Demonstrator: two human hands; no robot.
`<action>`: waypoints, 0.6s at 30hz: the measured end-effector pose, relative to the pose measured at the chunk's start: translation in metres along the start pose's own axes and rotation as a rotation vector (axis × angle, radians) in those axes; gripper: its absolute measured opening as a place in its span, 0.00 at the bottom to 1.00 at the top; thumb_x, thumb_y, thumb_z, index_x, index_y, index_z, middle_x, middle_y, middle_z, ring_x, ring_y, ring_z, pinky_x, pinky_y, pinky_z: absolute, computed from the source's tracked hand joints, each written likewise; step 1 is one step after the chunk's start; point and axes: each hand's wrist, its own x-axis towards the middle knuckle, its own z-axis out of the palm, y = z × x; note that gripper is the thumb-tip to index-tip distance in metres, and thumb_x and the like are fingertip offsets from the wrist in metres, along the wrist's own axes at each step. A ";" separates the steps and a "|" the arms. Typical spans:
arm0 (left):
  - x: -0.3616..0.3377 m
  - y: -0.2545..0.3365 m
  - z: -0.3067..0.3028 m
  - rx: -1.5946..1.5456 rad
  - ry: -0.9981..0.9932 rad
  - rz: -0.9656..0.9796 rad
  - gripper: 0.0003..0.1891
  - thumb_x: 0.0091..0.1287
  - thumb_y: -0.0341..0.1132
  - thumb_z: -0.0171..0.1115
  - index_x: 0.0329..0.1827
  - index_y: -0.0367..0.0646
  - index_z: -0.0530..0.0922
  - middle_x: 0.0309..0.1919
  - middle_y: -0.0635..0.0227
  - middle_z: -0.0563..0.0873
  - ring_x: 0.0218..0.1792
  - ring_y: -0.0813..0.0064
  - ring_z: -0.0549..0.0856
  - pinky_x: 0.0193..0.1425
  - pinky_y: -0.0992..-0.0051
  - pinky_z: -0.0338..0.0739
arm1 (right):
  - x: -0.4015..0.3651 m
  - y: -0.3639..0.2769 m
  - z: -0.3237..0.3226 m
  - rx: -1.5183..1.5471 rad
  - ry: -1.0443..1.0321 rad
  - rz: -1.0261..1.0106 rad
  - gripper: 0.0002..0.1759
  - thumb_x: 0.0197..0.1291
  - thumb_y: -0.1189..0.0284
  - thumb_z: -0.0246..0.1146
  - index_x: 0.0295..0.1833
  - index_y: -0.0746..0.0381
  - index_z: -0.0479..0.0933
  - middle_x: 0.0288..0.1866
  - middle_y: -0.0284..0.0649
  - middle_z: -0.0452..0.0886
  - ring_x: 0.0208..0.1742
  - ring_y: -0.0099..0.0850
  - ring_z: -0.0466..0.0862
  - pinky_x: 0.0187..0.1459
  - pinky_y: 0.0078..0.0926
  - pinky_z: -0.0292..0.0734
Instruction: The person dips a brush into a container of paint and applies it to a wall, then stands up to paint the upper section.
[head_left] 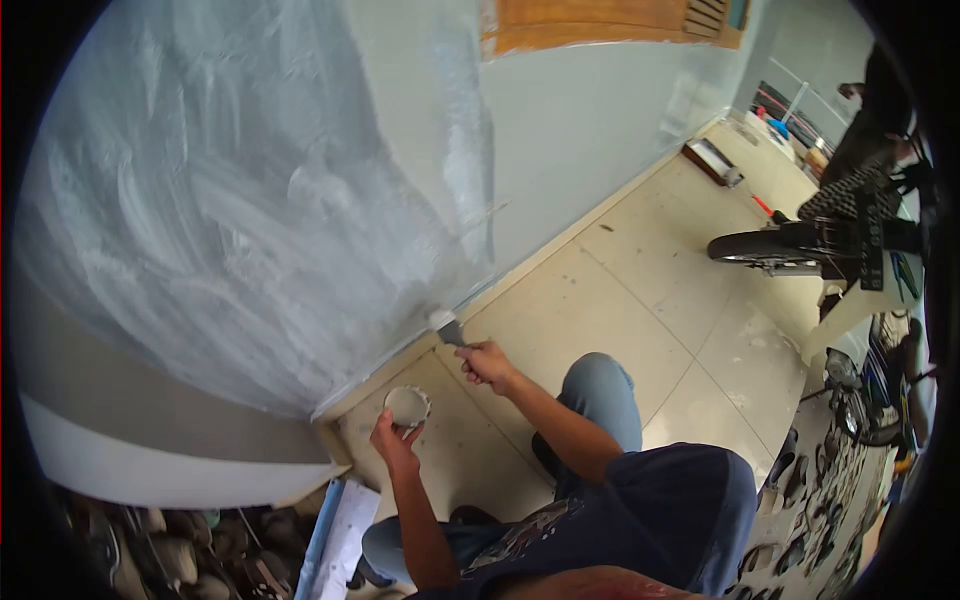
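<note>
Filler [230, 200] lies in pale, swirled strokes over the broad left part of the wall [580, 110], reaching down to its foot, so the coating looks well along there. The plain stretch to the right of the smeared patch appears untouched and, by my reading, is what is left. Near the wall's bottom edge, the left hand [393, 440] pinches the rim of a small round dish [407, 404] between thumb and fingers, just above the floor [620, 300]. Just right of it, the right hand [487, 362] is closed around the handle of a putty knife [447, 325], whose loaded blade meets the wall's lower edge at the border of the coated patch. Well apart, at the floor's right edge, stands a motorbike [800, 243].
</note>
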 end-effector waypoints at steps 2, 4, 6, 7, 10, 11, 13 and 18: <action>-0.006 0.001 0.001 -0.070 -0.009 0.002 0.27 0.60 0.48 0.56 0.52 0.30 0.72 0.45 0.53 0.79 0.44 0.61 0.83 0.39 0.63 0.84 | 0.008 0.019 -0.003 0.069 0.107 0.004 0.11 0.60 0.69 0.58 0.35 0.67 0.73 0.21 0.35 0.72 0.15 0.22 0.70 0.14 0.19 0.64; -0.008 -0.002 -0.003 -0.120 -0.024 -0.010 0.28 0.60 0.48 0.56 0.52 0.30 0.72 0.45 0.55 0.79 0.44 0.62 0.83 0.40 0.63 0.84 | 0.014 0.028 -0.004 0.151 0.186 -0.001 0.10 0.60 0.70 0.57 0.32 0.66 0.71 0.21 0.37 0.73 0.15 0.23 0.71 0.15 0.19 0.64; -0.013 0.000 -0.003 -0.143 -0.040 -0.009 0.28 0.60 0.49 0.57 0.53 0.30 0.72 0.45 0.55 0.79 0.44 0.63 0.83 0.40 0.63 0.84 | 0.022 0.032 -0.007 0.227 0.242 0.009 0.09 0.58 0.70 0.57 0.31 0.65 0.70 0.20 0.37 0.73 0.15 0.23 0.72 0.14 0.19 0.64; -0.014 -0.001 -0.003 -0.160 0.001 -0.006 0.28 0.60 0.49 0.57 0.53 0.30 0.72 0.45 0.55 0.79 0.44 0.63 0.83 0.40 0.63 0.84 | 0.034 0.034 -0.008 0.254 0.266 0.002 0.09 0.58 0.70 0.57 0.30 0.65 0.70 0.20 0.37 0.73 0.15 0.23 0.72 0.14 0.19 0.64; -0.016 0.001 -0.005 -0.125 -0.016 -0.002 0.31 0.60 0.53 0.55 0.56 0.34 0.70 0.47 0.55 0.79 0.46 0.62 0.82 0.44 0.60 0.82 | 0.066 0.031 -0.008 0.303 0.362 -0.001 0.09 0.56 0.72 0.57 0.26 0.62 0.69 0.18 0.35 0.70 0.14 0.22 0.69 0.13 0.16 0.59; -0.015 0.001 -0.005 -0.130 0.008 0.010 0.31 0.60 0.53 0.56 0.56 0.34 0.71 0.46 0.55 0.79 0.46 0.62 0.82 0.44 0.60 0.82 | 0.084 0.027 -0.008 0.323 0.364 -0.010 0.09 0.56 0.73 0.57 0.25 0.62 0.68 0.17 0.34 0.70 0.14 0.21 0.68 0.12 0.16 0.58; -0.015 0.002 -0.003 -0.170 0.027 0.022 0.30 0.60 0.52 0.57 0.55 0.33 0.72 0.46 0.56 0.80 0.45 0.64 0.82 0.43 0.62 0.83 | 0.116 0.026 -0.011 0.290 0.363 -0.038 0.10 0.56 0.70 0.58 0.25 0.59 0.67 0.17 0.33 0.68 0.13 0.19 0.65 0.12 0.14 0.55; -0.016 0.007 -0.010 -0.170 0.114 -0.009 0.27 0.55 0.50 0.65 0.48 0.34 0.78 0.40 0.62 0.81 0.37 0.73 0.80 0.39 0.69 0.81 | 0.152 0.009 0.000 0.342 0.247 -0.022 0.15 0.58 0.69 0.58 0.22 0.57 0.62 0.15 0.29 0.61 0.12 0.18 0.60 0.11 0.13 0.53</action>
